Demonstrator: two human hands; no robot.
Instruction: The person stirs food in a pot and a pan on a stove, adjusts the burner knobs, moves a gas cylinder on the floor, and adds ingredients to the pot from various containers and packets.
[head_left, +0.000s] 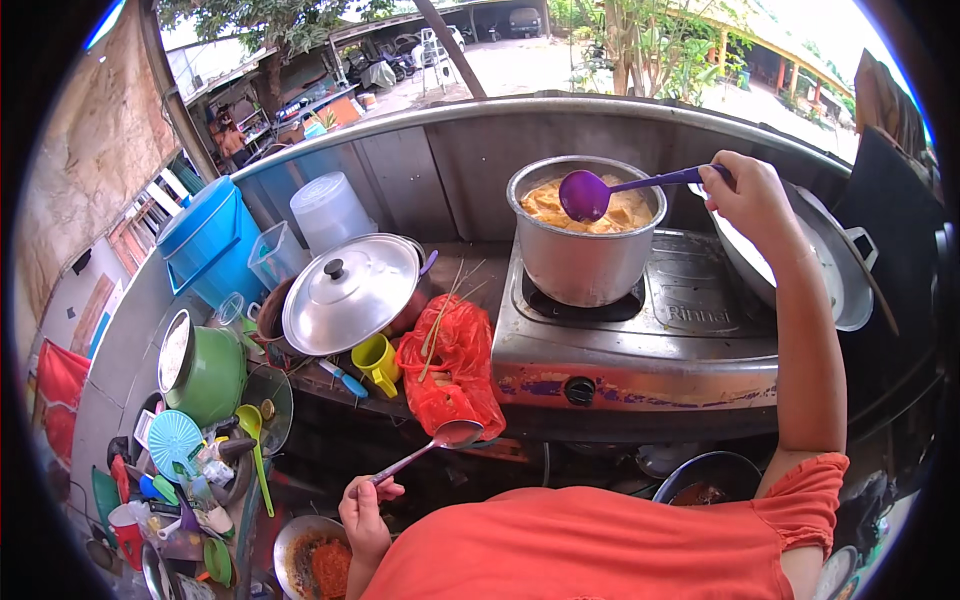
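My right hand (742, 195) grips the handle of a purple ladle (586, 196), whose bowl is over an aluminium pot (586, 259). Inside the pot is a yellow-orange stew (546, 202) with chunks in it. The pot stands on the burner of a steel Rinnai gas stove (637, 352). Lower down, my left hand (367, 517) holds a metal spoon (459, 433) by its handle, the spoon's bowl level with the lower end of a red plastic bag (450, 360). Whether the spoon holds anything is hard to tell. Below my left hand is a bowl (289, 551) with red paste (330, 570).
Left of the stove are a lidded pot (352, 292), a yellow mug (375, 358), a blue bucket (214, 240) and a green pot (206, 367). Cluttered utensils surround a light-blue strainer (174, 444). A large aluminium pan (825, 255) leans right of the stove. A metal wall (480, 165) stands behind.
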